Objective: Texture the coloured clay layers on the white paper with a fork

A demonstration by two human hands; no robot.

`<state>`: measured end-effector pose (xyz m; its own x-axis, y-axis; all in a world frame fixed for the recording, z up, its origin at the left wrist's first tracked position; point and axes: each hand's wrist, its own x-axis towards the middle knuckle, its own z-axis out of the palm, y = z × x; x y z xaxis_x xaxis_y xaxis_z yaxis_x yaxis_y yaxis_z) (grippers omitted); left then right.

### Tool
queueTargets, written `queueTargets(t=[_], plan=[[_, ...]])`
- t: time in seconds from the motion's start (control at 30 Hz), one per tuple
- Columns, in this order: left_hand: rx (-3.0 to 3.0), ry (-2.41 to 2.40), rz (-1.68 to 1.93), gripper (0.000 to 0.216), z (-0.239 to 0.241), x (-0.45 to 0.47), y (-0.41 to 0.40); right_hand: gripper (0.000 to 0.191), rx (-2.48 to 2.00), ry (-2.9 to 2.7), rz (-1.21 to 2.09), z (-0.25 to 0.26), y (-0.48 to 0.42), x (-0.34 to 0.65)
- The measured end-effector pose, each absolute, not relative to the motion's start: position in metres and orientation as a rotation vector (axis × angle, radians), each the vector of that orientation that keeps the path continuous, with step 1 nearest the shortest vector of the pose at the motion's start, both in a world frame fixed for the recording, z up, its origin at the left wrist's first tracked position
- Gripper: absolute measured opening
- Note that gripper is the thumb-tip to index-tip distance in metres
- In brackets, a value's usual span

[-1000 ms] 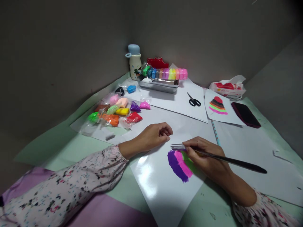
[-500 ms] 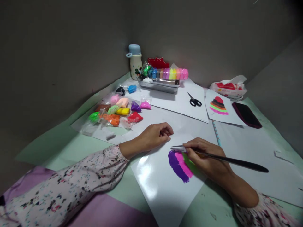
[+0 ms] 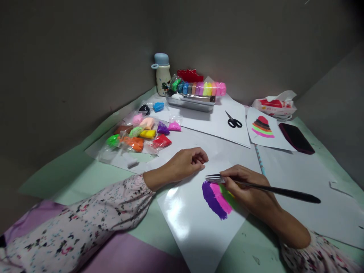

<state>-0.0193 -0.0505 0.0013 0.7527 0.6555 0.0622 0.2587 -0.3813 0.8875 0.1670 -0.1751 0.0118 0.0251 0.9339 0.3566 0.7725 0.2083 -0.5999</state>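
Observation:
My right hand [image 3: 250,185] grips a metal fork [image 3: 284,192] in a pencil-like hold, its dark handle reaching out to the right. The tines lie at the upper edge of a layered clay shape [image 3: 214,200] with purple, pink and green bands. Part of that shape is hidden under my right hand. The clay sits on a glossy white sheet [image 3: 196,231]. To the left, my left hand [image 3: 189,163] rests on the paper with its fingers loosely curled in, and nothing shows in them.
Several small bags of coloured clay [image 3: 142,132] lie at the left. Further back are a metal tray [image 3: 190,103], a bottle [image 3: 163,77] and black scissors [image 3: 233,120]. A picture with coloured bands [image 3: 263,127], a phone [image 3: 296,138] and a tissue pack [image 3: 274,106] are at the right.
The fork's handle end has shifted slightly up and left with my right hand. My left hand and the clay shape stay where they were.

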Motion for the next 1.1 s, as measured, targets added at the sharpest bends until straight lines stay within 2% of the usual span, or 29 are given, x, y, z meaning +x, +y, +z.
queueTargets(t=[0.33,1.1], plan=[[1.954,0.69,0.52,0.017,-0.0002,-0.0195,-0.0514,0.014,-1.567,-1.748,0.37,0.0119,-0.1749,0.1632],[1.953,0.711,0.506,0.016,0.0034,-0.0195,-0.0522,0.017,-1.549,-1.788,0.339,0.0122,-0.1751,0.1586]])
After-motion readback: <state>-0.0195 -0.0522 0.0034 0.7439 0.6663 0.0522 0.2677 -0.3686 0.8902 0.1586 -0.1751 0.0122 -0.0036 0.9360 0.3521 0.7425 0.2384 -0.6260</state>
